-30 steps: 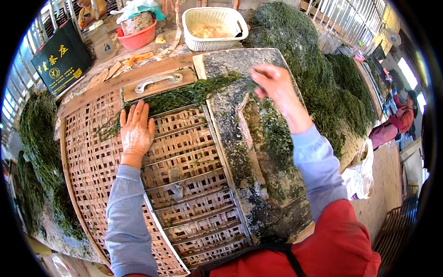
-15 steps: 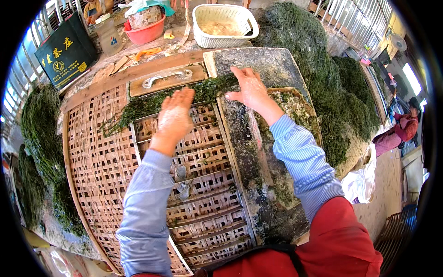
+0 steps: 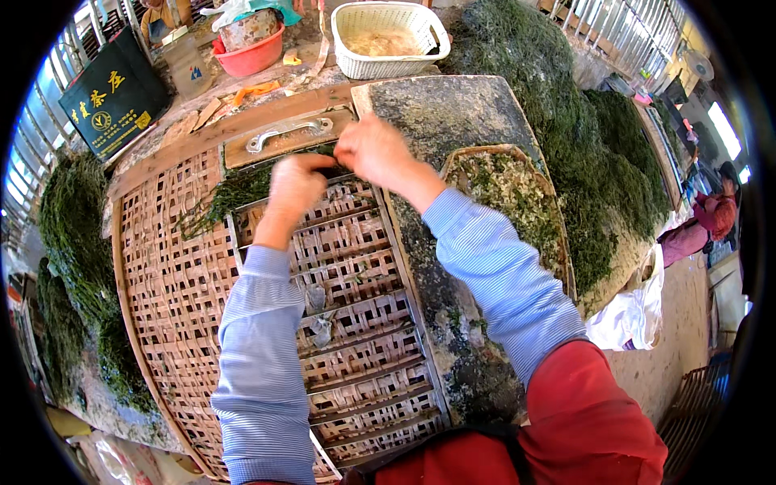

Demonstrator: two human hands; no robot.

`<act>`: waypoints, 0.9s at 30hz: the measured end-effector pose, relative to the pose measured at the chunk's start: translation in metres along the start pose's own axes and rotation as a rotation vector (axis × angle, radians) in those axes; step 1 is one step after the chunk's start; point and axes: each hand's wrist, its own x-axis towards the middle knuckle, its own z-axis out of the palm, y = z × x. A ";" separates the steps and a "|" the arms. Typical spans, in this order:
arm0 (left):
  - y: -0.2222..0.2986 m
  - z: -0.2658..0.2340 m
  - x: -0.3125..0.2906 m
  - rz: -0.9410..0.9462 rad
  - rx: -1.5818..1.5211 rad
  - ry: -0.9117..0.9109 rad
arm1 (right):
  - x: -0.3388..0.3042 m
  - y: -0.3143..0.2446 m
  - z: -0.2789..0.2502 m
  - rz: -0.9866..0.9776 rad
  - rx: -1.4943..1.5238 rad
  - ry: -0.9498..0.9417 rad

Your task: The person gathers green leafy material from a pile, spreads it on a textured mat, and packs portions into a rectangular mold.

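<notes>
A thin row of dark green, stringy seaweed (image 3: 234, 191) lies along the top of a metal-framed section of a woven bamboo tray (image 3: 174, 267). My left hand (image 3: 293, 198) is bent over this row, fingers curled and slightly blurred. Close to its right, my right hand (image 3: 380, 153) is closed at the row's right end, by the corner of a dark speckled board (image 3: 453, 105). Dark strands show between the two hands; what lies inside the fingers is mostly hidden. Just beyond them is a wooden block with a metal handle (image 3: 289, 134).
Big seaweed heaps lie right (image 3: 558, 121) and left (image 3: 77, 242). A shallow wood-edged tray of green scraps (image 3: 509, 194) rests on the board. Behind stand a white basket (image 3: 388, 69), a red basin (image 3: 250, 56) and a dark green bag (image 3: 113, 93). A person (image 3: 711, 214) is far right.
My right hand has moved left and closed, taking the right end of the seaweed row inward. My left hand has lowered slightly and its fingers have curled in.
</notes>
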 end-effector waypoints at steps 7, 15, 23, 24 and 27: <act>0.022 0.026 -0.008 -0.016 -0.023 0.086 | 0.002 -0.004 -0.008 0.165 0.248 -0.343; 0.039 0.040 -0.013 0.071 0.680 -0.150 | -0.167 0.063 -0.111 0.521 0.080 -0.421; -0.002 0.006 -0.007 0.262 0.255 -0.032 | -0.169 0.085 -0.057 0.445 0.366 0.375; 0.000 -0.009 -0.008 0.234 0.115 -0.035 | -0.155 0.093 -0.053 0.527 0.425 0.376; -0.002 -0.033 -0.029 -0.250 0.737 -0.060 | -0.095 0.070 -0.065 0.907 1.145 0.303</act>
